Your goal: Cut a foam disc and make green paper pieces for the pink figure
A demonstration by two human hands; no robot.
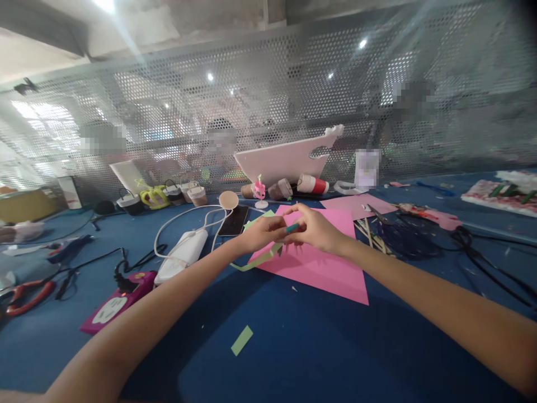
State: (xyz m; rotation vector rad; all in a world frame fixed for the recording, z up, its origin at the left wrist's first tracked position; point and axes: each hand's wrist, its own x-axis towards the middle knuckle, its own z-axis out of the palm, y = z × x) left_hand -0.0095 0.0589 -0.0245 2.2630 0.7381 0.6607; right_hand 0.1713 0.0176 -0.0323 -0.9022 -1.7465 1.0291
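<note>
Paper strip [257, 262]: likely light, limp, creasable; take by edges | left hand [262, 233], right hand [319, 228]: fingers close together, clamping undeterminable

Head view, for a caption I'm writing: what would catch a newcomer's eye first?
The bright pink sheet stands out first, mid-way across the blue table, under the fingers of the left hand and right hand. Next comes the purple socket box at left, beside the left forearm, then the large pale board at the back.
</note>
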